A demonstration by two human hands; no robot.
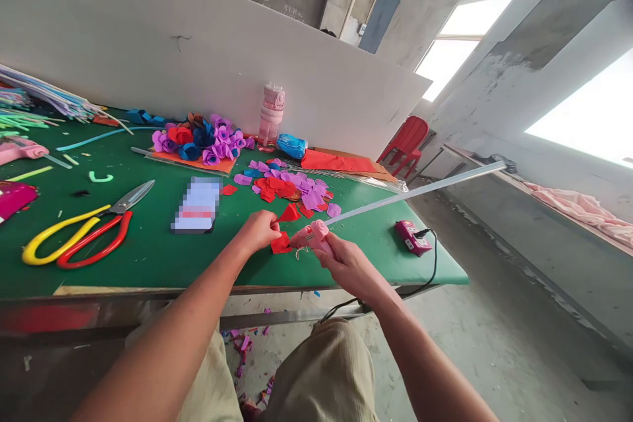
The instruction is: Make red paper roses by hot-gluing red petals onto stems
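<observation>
My right hand (349,267) is closed round the handle of a pink glue gun (312,235). A long whitish glue stick (420,191) sticks out of its back, up to the right. The nozzle points left at a red piece (281,243) by my left hand (260,231). The fingers of that hand pinch a red petal piece (289,213), which looks like paper or felt. Whether the two red pieces are joined I cannot tell. Behind my hands lies a pile of loose purple, red and blue petals (311,190).
Finished purple, red and blue flowers (212,142) lie at the back, near a pink bottle (271,117). Left on the green table (148,264) are a phone (196,204) and large scissors (106,221). A magenta power socket (413,238) with a black cord sits right.
</observation>
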